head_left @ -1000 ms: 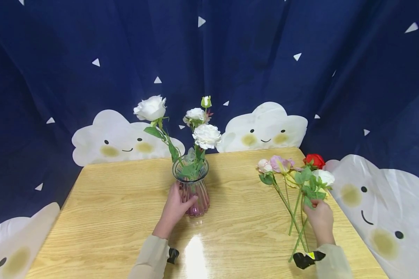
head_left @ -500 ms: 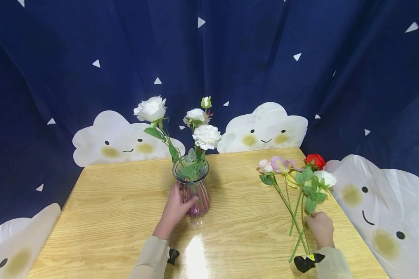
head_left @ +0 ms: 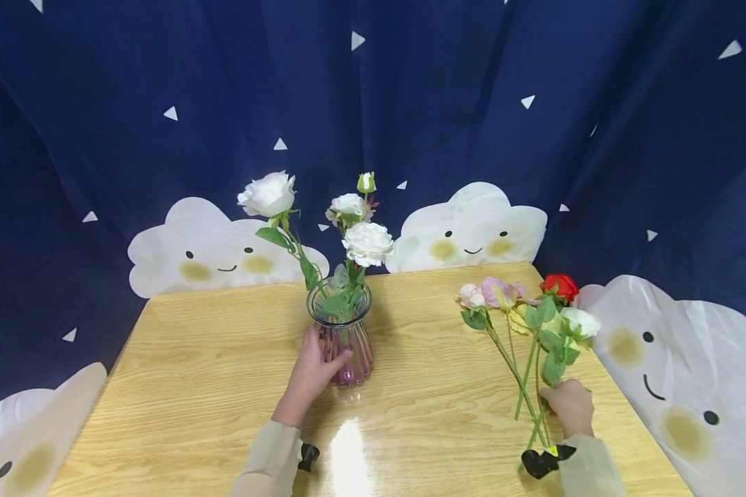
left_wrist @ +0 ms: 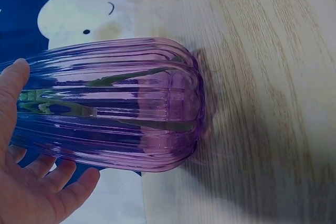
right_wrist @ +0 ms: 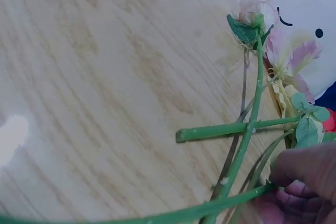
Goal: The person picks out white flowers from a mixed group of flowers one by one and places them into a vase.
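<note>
My left hand (head_left: 311,369) holds the ribbed purple glass vase (head_left: 356,355), which stands upright on the table. In the left wrist view, thumb and fingers lie on opposite sides of the vase (left_wrist: 131,93), and green stems show inside through the glass. Out of its mouth rise a large white rose (head_left: 269,194) leaning left, two fuller white blooms (head_left: 368,243) and a small bud (head_left: 367,182). At the right, my right hand (head_left: 570,407) pinches the green stem (right_wrist: 199,209) of a white flower (head_left: 579,322), below its leaves. That stem's lower end runs under the wrist strap.
Beside the right hand lie a red flower (head_left: 559,287), a pale pink bud (head_left: 472,296), a lilac-pink bloom (head_left: 500,293) and a yellow flower (head_left: 519,320), their stems crossing. Behind the wooden table (head_left: 224,345) hangs a dark blue curtain (head_left: 435,90) with white cloud cushions (head_left: 469,224).
My right hand has slid down from the leaves to the bare stem. The white flower and its leaves have shifted slightly. My left hand and the vase have stayed put.
</note>
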A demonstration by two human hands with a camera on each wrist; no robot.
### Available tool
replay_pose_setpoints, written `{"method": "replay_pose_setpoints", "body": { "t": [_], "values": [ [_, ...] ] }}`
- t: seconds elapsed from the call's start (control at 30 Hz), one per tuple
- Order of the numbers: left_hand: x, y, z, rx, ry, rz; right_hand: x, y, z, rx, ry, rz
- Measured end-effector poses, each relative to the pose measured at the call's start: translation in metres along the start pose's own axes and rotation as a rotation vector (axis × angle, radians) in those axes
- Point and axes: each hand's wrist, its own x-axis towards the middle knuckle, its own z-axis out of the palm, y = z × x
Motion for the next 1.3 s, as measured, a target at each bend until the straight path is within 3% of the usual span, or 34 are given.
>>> {"method": "replay_pose_setpoints", "body": {
  "t": [0.5, 0.87, 1.3],
  "values": [
    [0.000, 0.002, -0.001, 0.008, -0.003, -0.022, 0.000, 0.000, -0.017, -0.040, 0.044, -0.035],
    [-0.001, 0.001, -0.001, 0.013, -0.006, -0.018, 0.009, -0.027, -0.041, -0.012, 0.069, -0.027],
    [-0.001, 0.000, -0.001, 0.010, 0.006, 0.006, 0.019, -0.067, -0.049, -0.014, 0.214, -0.117]
  ]
}}
